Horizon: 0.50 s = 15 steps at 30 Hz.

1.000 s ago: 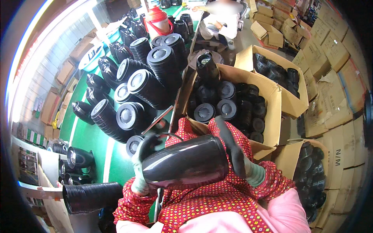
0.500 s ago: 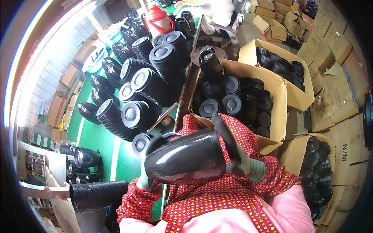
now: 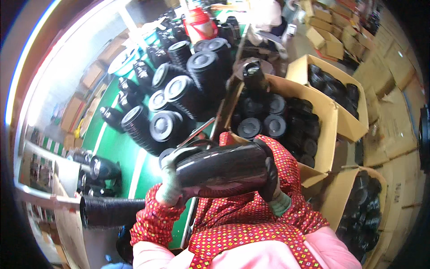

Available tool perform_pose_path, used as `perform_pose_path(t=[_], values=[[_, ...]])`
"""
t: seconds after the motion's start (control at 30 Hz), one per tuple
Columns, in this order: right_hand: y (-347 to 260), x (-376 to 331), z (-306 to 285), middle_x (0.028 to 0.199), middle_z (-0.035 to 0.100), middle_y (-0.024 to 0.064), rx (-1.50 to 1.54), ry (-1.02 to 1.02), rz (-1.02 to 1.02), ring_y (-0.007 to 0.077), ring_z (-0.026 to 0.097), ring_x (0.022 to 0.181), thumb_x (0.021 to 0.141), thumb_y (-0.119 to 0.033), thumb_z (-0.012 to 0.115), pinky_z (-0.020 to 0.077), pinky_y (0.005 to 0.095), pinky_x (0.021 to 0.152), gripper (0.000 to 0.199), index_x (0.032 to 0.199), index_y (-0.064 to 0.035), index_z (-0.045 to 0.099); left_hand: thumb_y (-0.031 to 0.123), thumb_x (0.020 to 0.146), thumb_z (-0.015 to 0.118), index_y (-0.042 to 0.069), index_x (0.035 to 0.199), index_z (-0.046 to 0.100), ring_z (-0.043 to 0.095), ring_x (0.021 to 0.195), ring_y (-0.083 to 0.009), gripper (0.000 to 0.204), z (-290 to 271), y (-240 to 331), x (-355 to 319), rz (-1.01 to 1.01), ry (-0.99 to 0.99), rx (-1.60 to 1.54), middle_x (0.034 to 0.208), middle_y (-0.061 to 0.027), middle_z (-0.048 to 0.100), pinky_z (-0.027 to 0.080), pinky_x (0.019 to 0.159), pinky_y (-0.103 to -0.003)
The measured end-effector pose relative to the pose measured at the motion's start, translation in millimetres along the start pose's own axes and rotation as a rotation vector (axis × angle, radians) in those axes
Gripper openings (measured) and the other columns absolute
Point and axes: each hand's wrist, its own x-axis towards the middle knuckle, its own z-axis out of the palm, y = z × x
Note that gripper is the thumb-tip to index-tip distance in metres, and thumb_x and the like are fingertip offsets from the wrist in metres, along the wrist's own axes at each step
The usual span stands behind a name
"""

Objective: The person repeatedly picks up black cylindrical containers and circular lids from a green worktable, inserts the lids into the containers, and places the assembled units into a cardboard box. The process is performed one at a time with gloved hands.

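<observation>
A glossy black, cylinder-shaped shell (image 3: 221,172) lies crosswise in front of my chest, off the table. My left hand (image 3: 171,172), in a pale glove, is closed round its left end, its fingers along the top. My right hand (image 3: 272,180), in a dark-and-pale-green glove, wraps the right end. The inside of the shell is hidden from view. Just beyond my left hand, on the green table (image 3: 139,172), stand stacks of black ring-shaped parts (image 3: 163,127) with round grey tops.
An open carton (image 3: 330,130) full of black parts stands ahead to the right; others (image 3: 345,193) sit nearby. A red-and-white jug (image 3: 199,26) is at the far end of the table. A long black ribbed stack (image 3: 109,211) juts out at left.
My right hand's fingers, stretched up and apart before, now wrap the shell's right end. The shell has levelled out and risen slightly. The view has shifted a little.
</observation>
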Motion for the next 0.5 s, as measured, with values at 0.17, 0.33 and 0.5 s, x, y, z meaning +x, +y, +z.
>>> perform_pose_path(t=[0.17,0.33,0.5], values=[[45,-15,-41,0.163,0.043,0.015,-0.13,0.064,0.029,0.0283,0.043,0.151,0.114,-0.049,0.036,0.0346,0.0457,0.126,0.066,0.165,-0.0075,0.031,0.015,0.081,0.077,0.007,0.115,0.077,0.075,0.102,-0.0326,0.036,6,41,27,0.365,-0.081,0.987,0.112,-0.018,0.075,0.057,0.091,-0.041],[-26,14,13,0.161,0.043,0.0248,-0.84,-0.463,-0.384,0.043,0.041,0.15,0.086,-0.028,0.08,0.0343,0.0522,0.125,0.083,0.158,-0.0065,0.044,0.017,0.084,0.076,0.012,0.137,0.062,0.07,0.095,-0.0425,0.054,16,34,29,0.46,-0.116,1.423,0.113,-0.0237,0.066,0.057,0.083,-0.05],[-52,24,26,0.157,0.044,0.0303,-1.083,-0.592,-0.484,0.0515,0.048,0.142,0.067,-0.021,0.096,0.0418,0.0568,0.119,0.086,0.144,-0.0112,0.058,0.017,0.078,0.088,0.008,0.16,0.041,0.063,0.131,-0.0413,0.095,17,72,23,0.385,-0.296,0.93,0.153,-0.026,0.049,0.055,0.105,-0.044]])
